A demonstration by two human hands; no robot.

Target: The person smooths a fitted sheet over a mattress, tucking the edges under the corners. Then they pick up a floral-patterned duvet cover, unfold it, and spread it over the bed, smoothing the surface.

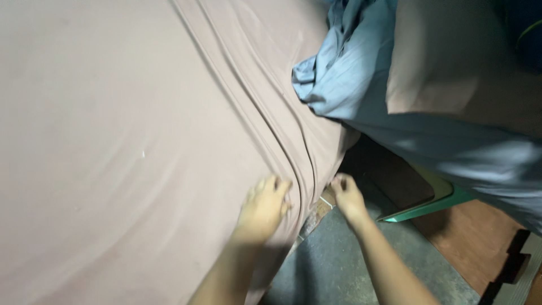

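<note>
Right at the lower middle of the frame, I see the pinkish-brown bed sheet [130,141] being handled at its edge, where it drapes over the side of the bed. It covers the whole left half of the picture, with long folds running from the top centre down to the hands. My left hand [264,204] lies on the sheet just left of those folds, its fingers [276,183] curled and pressing into the cloth. My right hand [345,195] sits just beside it, at the sheet's edge, fingers clenched on the hem, pinching the cloth.

Farther out, a blue-grey blanket [361,73] is bunched at the upper right, touching the sheet and hanging down toward the right edge. Under it shows a green chair [437,203] with a dark seat. Grey floor [333,265] fills the bottom centre, with brown floor [468,237] at the lower right.
</note>
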